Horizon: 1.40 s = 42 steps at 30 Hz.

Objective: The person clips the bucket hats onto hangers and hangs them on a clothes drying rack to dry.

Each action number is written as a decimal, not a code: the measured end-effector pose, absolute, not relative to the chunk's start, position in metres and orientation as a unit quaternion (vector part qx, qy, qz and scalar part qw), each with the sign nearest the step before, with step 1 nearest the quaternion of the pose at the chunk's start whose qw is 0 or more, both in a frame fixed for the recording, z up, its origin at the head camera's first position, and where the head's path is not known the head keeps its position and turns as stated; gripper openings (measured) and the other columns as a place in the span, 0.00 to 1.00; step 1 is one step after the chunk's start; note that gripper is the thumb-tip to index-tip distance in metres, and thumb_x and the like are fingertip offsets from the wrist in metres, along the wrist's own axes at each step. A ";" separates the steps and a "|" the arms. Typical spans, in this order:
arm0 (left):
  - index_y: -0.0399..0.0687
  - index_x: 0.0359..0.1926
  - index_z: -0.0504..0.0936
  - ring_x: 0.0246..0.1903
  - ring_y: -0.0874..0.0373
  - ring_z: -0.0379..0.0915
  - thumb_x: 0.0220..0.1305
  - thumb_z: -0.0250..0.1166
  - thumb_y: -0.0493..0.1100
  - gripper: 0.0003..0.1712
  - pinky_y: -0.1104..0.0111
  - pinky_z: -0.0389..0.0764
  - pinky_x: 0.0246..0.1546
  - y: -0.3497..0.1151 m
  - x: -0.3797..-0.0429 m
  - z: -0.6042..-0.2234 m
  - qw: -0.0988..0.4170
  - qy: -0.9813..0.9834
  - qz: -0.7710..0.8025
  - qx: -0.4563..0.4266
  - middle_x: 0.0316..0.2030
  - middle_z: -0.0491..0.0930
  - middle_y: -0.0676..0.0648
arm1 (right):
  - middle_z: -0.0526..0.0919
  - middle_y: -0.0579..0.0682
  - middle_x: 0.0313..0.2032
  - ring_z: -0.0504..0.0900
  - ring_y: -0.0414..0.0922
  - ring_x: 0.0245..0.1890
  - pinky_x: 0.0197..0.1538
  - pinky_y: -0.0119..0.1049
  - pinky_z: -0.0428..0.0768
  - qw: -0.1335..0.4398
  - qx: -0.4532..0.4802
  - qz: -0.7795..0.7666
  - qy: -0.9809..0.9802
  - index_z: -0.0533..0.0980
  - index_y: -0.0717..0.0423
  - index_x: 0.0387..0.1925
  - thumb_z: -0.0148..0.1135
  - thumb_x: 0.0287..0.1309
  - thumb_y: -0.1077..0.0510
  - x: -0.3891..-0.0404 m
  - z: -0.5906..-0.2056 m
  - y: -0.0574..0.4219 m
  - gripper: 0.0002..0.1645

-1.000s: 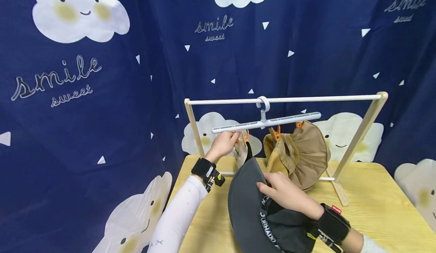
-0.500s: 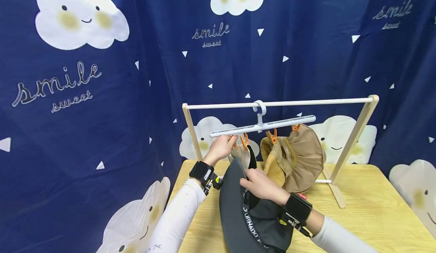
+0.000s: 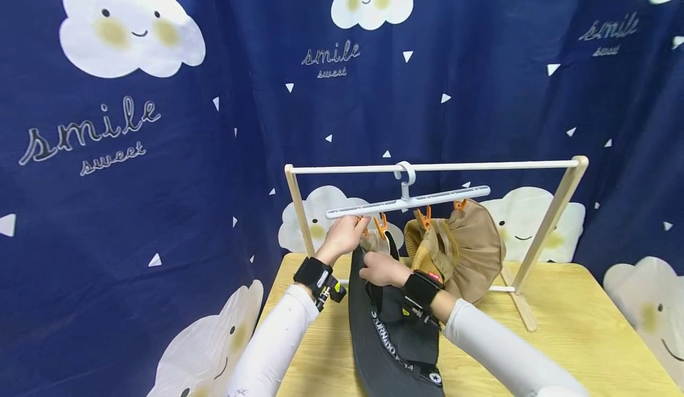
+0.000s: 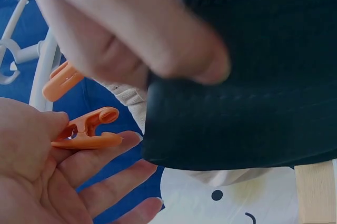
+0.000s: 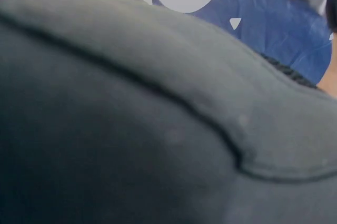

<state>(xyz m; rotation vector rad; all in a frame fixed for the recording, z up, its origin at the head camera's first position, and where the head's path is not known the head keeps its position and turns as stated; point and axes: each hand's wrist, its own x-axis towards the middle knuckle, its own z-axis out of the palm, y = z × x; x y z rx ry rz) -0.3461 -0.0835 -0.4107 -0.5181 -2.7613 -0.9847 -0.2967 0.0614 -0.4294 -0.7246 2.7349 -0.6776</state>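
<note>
My left hand (image 3: 342,237) is under the left end of the white hanger (image 3: 449,196). In the left wrist view its thumb and forefinger pinch an orange clip (image 4: 87,132), whose jaws stand apart, while the other fingers are spread. With my right hand (image 3: 383,269) I grip the brim of a dark bucket hat (image 3: 363,337), which has a lettered band and hangs downward. In the left wrist view the brim's corner is just right of the clip, apart from it. The right wrist view is filled by blurred dark hat fabric (image 5: 131,145).
Another orange clip (image 3: 381,225) holds a cream and black piece beside my hands. Further right, clips hold a mustard-and-tan item (image 3: 438,248) and a tan gathered hat (image 3: 478,248). The hanger hooks on a white rail (image 3: 497,166) of a wooden rack (image 3: 561,219) on a table (image 3: 566,337).
My right hand has moved left and up with the dark hat, bringing its brim close to the left hand. The left hand stays at the hanger's left end.
</note>
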 end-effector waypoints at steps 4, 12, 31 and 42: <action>0.51 0.25 0.70 0.18 0.58 0.59 0.82 0.52 0.51 0.23 0.66 0.59 0.23 -0.089 -0.345 -0.407 0.105 -0.925 -0.327 -0.161 0.20 0.64 0.53 | 0.76 0.51 0.28 0.72 0.48 0.29 0.36 0.38 0.66 0.131 -0.242 -0.224 0.935 0.77 0.62 0.30 0.59 0.66 0.62 -0.311 -0.420 0.052 0.09; 0.52 0.22 0.68 0.18 0.58 0.60 0.82 0.52 0.52 0.26 0.67 0.60 0.23 -0.081 -0.346 -0.413 0.087 -0.917 -0.347 -0.179 0.18 0.64 0.54 | 0.77 0.53 0.33 0.71 0.48 0.32 0.37 0.37 0.66 0.152 -0.209 -0.246 0.934 0.76 0.63 0.31 0.60 0.63 0.63 -0.324 -0.413 0.063 0.06; 0.52 0.26 0.73 0.27 0.52 0.74 0.81 0.54 0.56 0.24 0.62 0.69 0.25 -0.078 -0.338 -0.423 0.132 -0.933 -0.300 -0.147 0.24 0.72 0.51 | 0.77 0.49 0.34 0.73 0.45 0.37 0.46 0.37 0.69 0.109 -0.301 -0.322 0.891 0.78 0.64 0.35 0.61 0.52 0.68 -0.333 -0.387 0.068 0.07; 0.50 0.27 0.73 0.30 0.47 0.77 0.80 0.55 0.53 0.22 0.59 0.72 0.27 -0.076 -0.340 -0.425 0.147 -0.933 -0.298 -0.138 0.26 0.74 0.47 | 0.87 0.57 0.33 0.85 0.57 0.37 0.41 0.52 0.80 -0.028 -0.250 -0.184 0.950 0.80 0.59 0.27 0.65 0.54 0.62 -0.321 -0.385 0.064 0.04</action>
